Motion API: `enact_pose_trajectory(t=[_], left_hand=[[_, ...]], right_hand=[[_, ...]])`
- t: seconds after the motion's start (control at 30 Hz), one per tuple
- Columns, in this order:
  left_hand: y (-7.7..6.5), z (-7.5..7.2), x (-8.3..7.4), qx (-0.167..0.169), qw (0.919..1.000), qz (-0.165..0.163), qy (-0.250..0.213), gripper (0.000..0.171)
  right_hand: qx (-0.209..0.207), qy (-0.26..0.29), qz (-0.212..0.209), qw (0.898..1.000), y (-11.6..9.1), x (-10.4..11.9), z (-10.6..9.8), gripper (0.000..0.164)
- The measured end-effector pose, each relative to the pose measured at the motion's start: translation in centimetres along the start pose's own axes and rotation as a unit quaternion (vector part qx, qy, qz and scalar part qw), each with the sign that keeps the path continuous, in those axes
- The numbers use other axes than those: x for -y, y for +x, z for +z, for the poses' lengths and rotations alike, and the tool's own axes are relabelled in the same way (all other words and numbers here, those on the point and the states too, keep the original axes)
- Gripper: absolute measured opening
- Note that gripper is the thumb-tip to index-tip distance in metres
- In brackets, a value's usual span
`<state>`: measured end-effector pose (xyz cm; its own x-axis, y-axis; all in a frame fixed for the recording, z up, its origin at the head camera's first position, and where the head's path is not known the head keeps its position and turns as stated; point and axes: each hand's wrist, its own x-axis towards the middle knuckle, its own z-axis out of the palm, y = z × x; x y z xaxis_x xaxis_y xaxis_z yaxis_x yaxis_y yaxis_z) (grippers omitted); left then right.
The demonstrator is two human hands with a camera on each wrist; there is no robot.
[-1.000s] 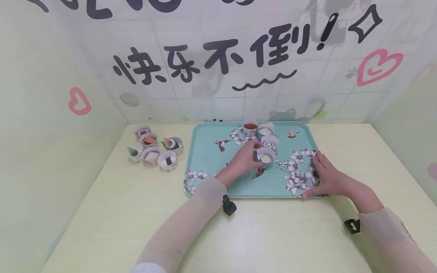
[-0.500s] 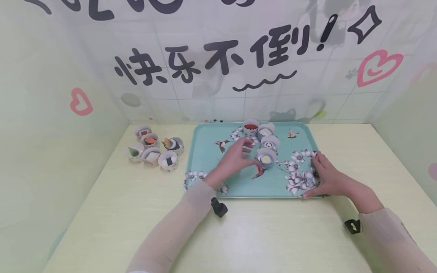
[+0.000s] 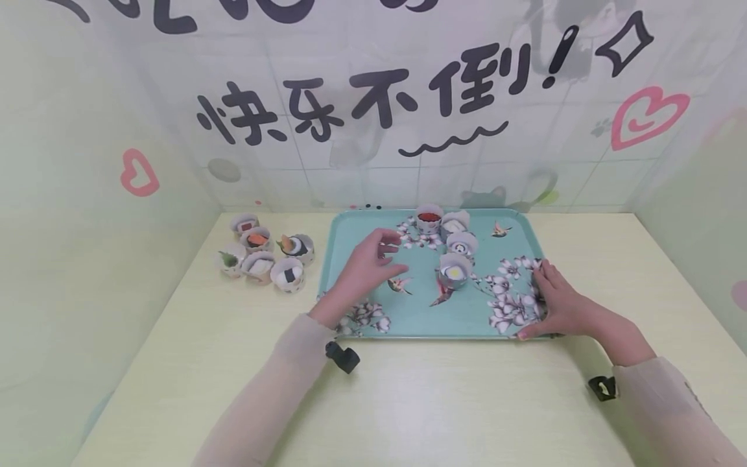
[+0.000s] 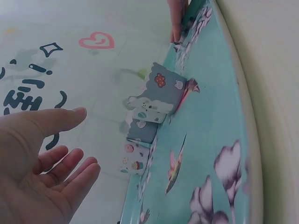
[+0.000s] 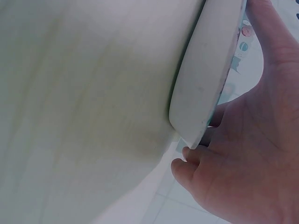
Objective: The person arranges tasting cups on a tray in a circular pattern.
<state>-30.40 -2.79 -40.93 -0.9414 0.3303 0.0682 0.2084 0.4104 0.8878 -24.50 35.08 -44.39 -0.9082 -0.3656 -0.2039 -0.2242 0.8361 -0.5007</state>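
Observation:
My left hand (image 3: 369, 263) hovers over the left half of a teal tray (image 3: 408, 318) printed with flowers and birds, fingers apart and holding nothing. In the left wrist view that hand (image 4: 51, 163) is bare, palm showing. To its right on the tray stand several paper cups with scalloped rims: one with red filling (image 3: 428, 219), a whitish one (image 3: 454, 224), one with a round white piece (image 3: 461, 246), and the nearest with a white-and-yellow piece (image 3: 454, 271). My right hand (image 3: 563, 305) grips the tray's front right corner; in the right wrist view, fingers (image 5: 184, 172) curl at its edge.
Left of the tray, several more paper cups cluster on the pale table (image 3: 408, 402), among them one with an orange-topped piece (image 3: 257, 240) and one with a black-banded piece (image 3: 288, 276). A printed wall (image 3: 362, 143) rises behind, with side panels left and right.
My left hand has released the nearest cup, the one with the white-and-yellow piece, and drawn away leftward. That cup stays on the tray. My right hand keeps its place at the tray corner.

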Motion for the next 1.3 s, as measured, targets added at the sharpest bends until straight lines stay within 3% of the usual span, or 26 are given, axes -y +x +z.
enact_pose_trajectory(t=[0.23,0.77,1.0,1.3], left_hand=[[-1.8,-3.5,1.1,-0.029,0.9995,0.003,-0.014,0.058],[-7.6,-10.9,3.9,-0.107,0.9939,-0.027,0.002,0.057],[-9.8,-12.6,5.2,-0.139,0.9884,-0.05,0.032,0.058],[-11.6,-13.4,6.6,-0.159,0.9846,-0.064,0.032,0.056]], right_hand=[[0.003,-0.003,0.001,1.0,0.1,0.1,0.0,0.139],[0.002,-0.007,0.004,1.0,0.1,0.0,0.0,0.139],[0.0,-0.014,-0.002,1.0,0.1,-0.2,0.0,0.139],[0.0,-0.01,0.003,1.0,0.1,-0.2,0.0,0.139]])
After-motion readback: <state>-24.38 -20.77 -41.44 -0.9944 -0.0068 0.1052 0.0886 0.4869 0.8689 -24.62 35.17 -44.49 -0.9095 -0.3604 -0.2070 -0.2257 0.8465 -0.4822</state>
